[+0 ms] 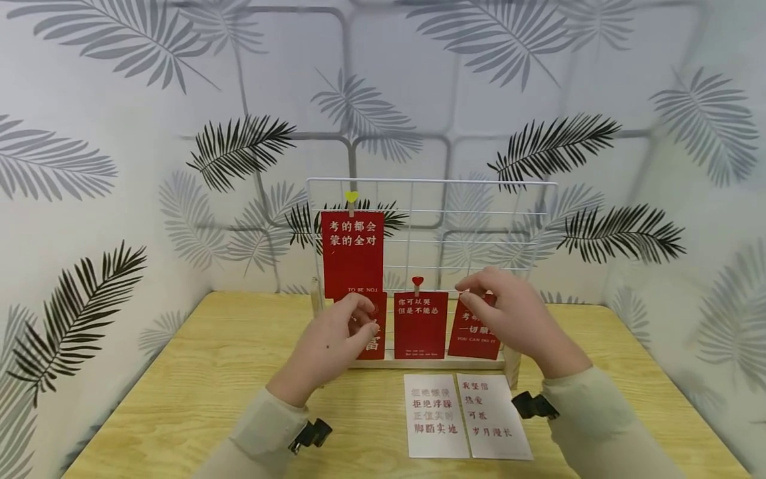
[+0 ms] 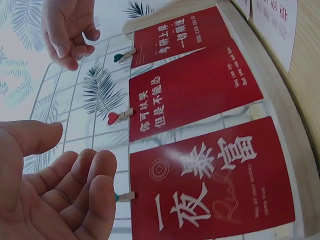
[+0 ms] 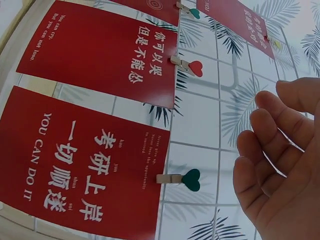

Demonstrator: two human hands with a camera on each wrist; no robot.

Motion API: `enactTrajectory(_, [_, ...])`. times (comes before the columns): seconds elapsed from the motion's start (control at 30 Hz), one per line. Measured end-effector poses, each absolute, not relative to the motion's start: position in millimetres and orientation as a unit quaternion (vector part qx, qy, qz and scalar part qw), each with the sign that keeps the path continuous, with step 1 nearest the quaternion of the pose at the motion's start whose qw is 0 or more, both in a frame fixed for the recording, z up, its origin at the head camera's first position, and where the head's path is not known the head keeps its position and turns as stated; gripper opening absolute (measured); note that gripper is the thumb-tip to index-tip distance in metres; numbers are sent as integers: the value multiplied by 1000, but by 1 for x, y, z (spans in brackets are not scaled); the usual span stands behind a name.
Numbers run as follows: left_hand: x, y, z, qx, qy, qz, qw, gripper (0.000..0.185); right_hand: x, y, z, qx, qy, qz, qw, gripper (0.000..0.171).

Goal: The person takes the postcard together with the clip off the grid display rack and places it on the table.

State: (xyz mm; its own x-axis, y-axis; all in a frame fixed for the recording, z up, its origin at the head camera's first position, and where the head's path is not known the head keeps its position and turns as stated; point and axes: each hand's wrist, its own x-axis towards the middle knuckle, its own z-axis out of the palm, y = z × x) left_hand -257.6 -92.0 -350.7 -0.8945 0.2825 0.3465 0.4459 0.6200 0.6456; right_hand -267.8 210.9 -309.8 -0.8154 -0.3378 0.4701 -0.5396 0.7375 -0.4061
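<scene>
Fingers (image 2: 82, 192) of the left hand (image 1: 335, 339) are seen loosely bent and released, close in front of the teal heart clip (image 2: 125, 196) that pins the lower left red card (image 2: 210, 192) to the white wire grid (image 1: 479, 226), with nothing grasped. Fingers (image 3: 260, 150) of the right hand (image 1: 509, 316) are likewise relaxed and holding nothing, just beside the second teal heart clip (image 3: 182, 179) from which the lower right red card (image 3: 82, 160) is hung; whether that clip is being touched cannot be told. Between the two, a middle red card (image 1: 421, 324) is held by a red heart clip (image 1: 417, 283), and a larger red card (image 1: 352, 256) is pinned higher up by a yellow heart clip (image 1: 351, 197). Four cards are thus judged to be already hung, each with its own clip. Two white cards (image 1: 467, 416) are left lying flat and side by side on the wooden tabletop (image 1: 197, 379) in front of the grid's wooden base, not yet hung, and no spare clip is visible near them. Much of the grid's right and upper part is left bare, so the hanging is judged partly done
</scene>
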Motion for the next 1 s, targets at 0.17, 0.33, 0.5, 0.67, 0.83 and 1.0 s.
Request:
enactTrajectory(0.17, [-259, -103, -341, -209, -890, -379, 145, 28, -270, 204, -300, 249, -911, 262, 195, 20])
enactTrajectory(0.33, [-262, -113, -331, -213, -890, -361, 179, 28, -274, 194, -290, 263, -909, 247, 210, 23])
enactTrajectory(0.5, [-264, -119, -328, -209, -894, -346, 192, 28, -275, 184, -283, 280, -903, 236, 224, 28])
enactTrajectory(0.67, [-267, -124, -320, -208, -889, -351, 210, 30, -275, 175, -275, 301, -892, 226, 249, 28])
enactTrajectory(0.83, [-271, -134, -312, -200, -882, -357, 234, 29, -277, 164, -264, 326, -876, 210, 287, 26])
enactTrajectory(1.0, [-277, -144, -305, -191, -882, -357, 243, 31, -281, 148, -247, 360, -843, 194, 350, 23])
